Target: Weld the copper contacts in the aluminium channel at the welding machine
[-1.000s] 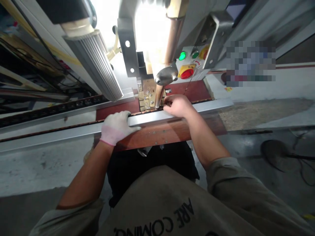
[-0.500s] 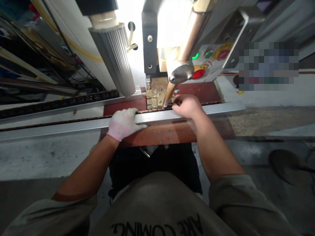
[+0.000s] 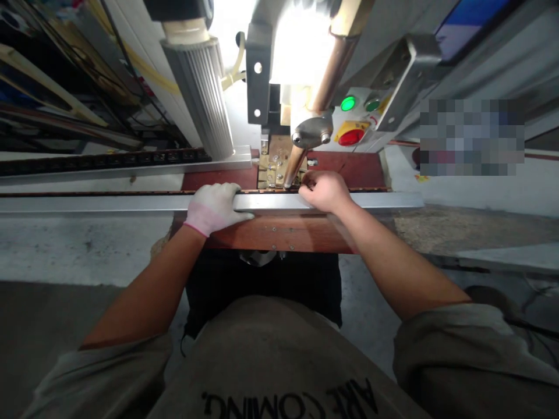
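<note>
A long silvery metal bar [image 3: 271,201], with a dark strip along its far side, lies across a reddish-brown board [image 3: 244,235]. Gloved in white, my left hand [image 3: 213,205] is wrapped over the bar, thumb along the near side and fingers over the far side. My right hand [image 3: 325,191], bare, rests at the bar with its fingers curled in towards the brass fixture [image 3: 277,163]. Whatever its fingertips pinch is hidden. Just left of those fingertips, a slanted copper-coloured rod [image 3: 294,166] comes down onto the fixture at the bar's far edge.
A ribbed grey cylinder [image 3: 201,99] hangs at the left of the machine. Behind my right hand are a lit green button [image 3: 348,103] and a red switch [image 3: 350,135]. Another dark-slotted bar [image 3: 131,169] lies farther back on the left. A bright lamp shines above.
The camera view has turned and shifted slightly, and the bar now looks more level. Both hands keep about the same places on the bar. The green light shows more fully.
</note>
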A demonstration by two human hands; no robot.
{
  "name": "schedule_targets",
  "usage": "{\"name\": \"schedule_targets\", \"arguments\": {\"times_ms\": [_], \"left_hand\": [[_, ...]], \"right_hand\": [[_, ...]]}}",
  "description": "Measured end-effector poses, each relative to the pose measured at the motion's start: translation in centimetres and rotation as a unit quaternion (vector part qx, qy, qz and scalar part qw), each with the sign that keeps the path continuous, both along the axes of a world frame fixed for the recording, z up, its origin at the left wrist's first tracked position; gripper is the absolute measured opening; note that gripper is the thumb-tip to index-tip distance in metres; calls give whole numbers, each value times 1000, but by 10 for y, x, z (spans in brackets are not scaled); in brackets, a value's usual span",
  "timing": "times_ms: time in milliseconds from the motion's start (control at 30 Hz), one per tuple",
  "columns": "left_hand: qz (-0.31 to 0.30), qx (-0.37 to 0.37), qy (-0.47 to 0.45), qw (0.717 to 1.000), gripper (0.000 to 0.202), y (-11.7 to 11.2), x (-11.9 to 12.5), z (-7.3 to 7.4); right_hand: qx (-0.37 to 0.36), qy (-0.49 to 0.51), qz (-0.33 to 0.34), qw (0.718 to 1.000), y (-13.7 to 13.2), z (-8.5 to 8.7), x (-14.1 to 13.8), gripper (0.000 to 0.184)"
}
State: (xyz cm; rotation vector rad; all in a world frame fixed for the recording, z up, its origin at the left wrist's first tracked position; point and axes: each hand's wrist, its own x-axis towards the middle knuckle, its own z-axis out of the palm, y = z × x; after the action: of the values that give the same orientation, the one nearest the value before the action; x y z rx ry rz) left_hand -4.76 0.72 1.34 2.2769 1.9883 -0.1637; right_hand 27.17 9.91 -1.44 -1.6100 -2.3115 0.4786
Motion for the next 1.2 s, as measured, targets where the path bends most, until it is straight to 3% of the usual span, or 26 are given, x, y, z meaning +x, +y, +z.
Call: {"name": "schedule_targets", "arguments": {"times_ms": [200,500,567,667,833,1000,1200], "left_hand": [[13,-1,4,1000,84,-3,0,0],[-30,-15,1,999,85,4,-8,-4],[-48,-24,-4,999,87,3,-27,-2],[-48,-37,6,998,96,-4,-78,7],[6,-54,35,998,110,-16,-160,19],[-1,-73,19,997,105,-14,-183,16],[27,-71,37,996,120,-18,-207,24]], "right_hand": [[-1,-1,-18,1000,2,-3,0,23],[1,1,-22,1000,3,-1,-2,17],[10,2,-33,999,3,1,2,21],[26,-3,-46,999,6,4,15,28],[21,-46,42,998,14,6,35,22],[24,-71,87,993,28,9,52,17],[33,-44,25,998,34,4,75,21]]}}
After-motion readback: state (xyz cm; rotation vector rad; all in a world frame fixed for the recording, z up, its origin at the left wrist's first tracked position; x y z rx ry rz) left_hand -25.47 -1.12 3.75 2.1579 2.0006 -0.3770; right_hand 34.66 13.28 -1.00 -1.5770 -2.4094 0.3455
